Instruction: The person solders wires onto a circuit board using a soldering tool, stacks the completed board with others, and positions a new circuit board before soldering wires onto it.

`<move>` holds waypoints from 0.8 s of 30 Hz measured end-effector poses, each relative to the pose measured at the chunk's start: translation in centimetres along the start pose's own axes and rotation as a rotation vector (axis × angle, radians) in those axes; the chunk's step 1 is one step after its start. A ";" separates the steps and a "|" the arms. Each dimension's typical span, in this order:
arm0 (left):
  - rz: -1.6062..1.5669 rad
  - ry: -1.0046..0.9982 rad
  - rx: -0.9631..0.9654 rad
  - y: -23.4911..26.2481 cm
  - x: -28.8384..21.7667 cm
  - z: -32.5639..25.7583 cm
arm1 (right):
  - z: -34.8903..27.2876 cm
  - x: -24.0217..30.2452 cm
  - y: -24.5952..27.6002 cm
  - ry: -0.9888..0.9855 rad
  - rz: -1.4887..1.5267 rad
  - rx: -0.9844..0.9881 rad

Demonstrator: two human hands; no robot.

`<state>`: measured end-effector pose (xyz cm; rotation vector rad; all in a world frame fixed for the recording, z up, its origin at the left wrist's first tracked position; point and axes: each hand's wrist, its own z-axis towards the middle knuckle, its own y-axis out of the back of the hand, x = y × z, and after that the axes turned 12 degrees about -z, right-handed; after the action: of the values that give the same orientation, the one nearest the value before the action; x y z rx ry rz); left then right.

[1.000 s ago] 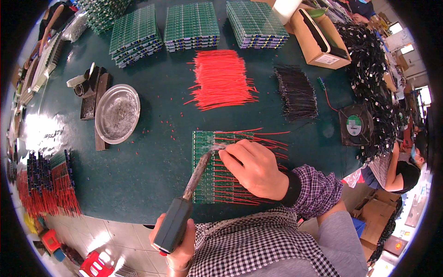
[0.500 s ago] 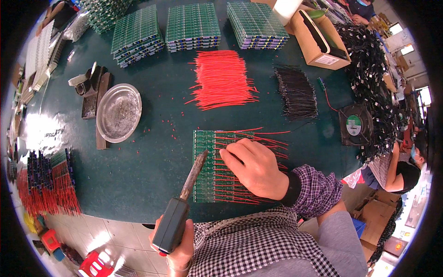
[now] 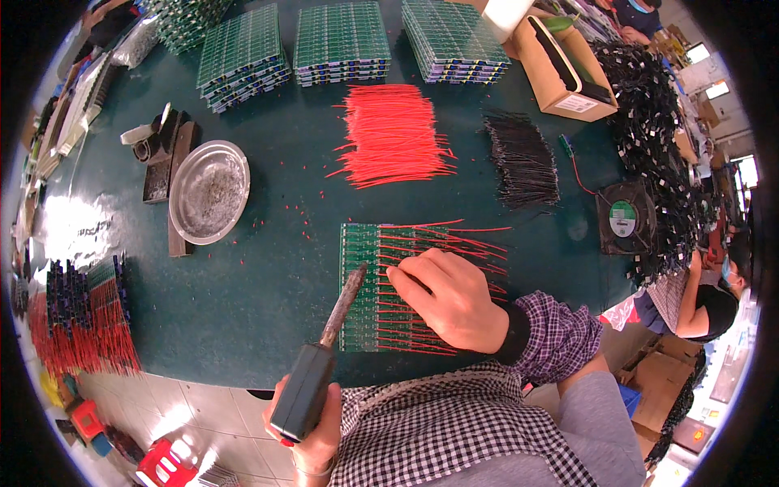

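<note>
My left hand (image 3: 330, 422) is closed round the dark handle of a soldering iron (image 3: 302, 394). The iron's worn metal shaft slants up and right, its tip touching or just over a green circuit board panel (image 3: 350, 325). Red wires stick out to the right from a row along the panel. My right hand (image 3: 456, 302) rests over the panel's right side, thumb and forefinger pinched at a red wire near the iron's tip. The wire's end between the fingers is mostly hidden. Some attached wires run under my palm.
Beyond the panel lie a pile of red wires (image 3: 393, 138) and a bundle of black wires (image 3: 522, 161). Stacked green boards (image 3: 341, 40) line the back. A metal bowl (image 3: 209, 195) stands left, wired boards (image 3: 85, 316) farther left. A fan (image 3: 623, 217) and black cables (image 3: 649, 122) are right.
Both hands keep almost the same pose, with the iron's tip at about the same spot. The table and its contents appear slightly higher in the picture.
</note>
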<state>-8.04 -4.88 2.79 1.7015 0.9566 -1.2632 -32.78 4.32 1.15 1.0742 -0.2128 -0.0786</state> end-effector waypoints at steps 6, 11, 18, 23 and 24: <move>0.059 -0.084 0.070 0.1 0.0 0.3 | 0.2 -0.2 -0.2 0.034 -0.054 -0.039; 0.049 -0.110 0.094 -0.5 -1.1 0.6 | 0.0 0.0 -0.2 0.017 -0.053 -0.008; 0.049 -0.066 0.107 -0.2 -0.4 0.4 | 0.1 -0.1 -0.5 0.037 -0.084 -0.040; 0.108 -0.053 0.088 0.7 0.6 -0.2 | 0.1 -0.1 -0.4 0.038 -0.086 -0.035; 0.037 -0.031 0.070 0.8 0.6 -0.3 | 0.1 -0.1 -0.4 0.040 -0.087 -0.033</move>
<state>-7.09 -4.86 2.43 1.7403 0.8677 -1.3092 -32.84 4.05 0.80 1.0515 -0.1286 -0.1378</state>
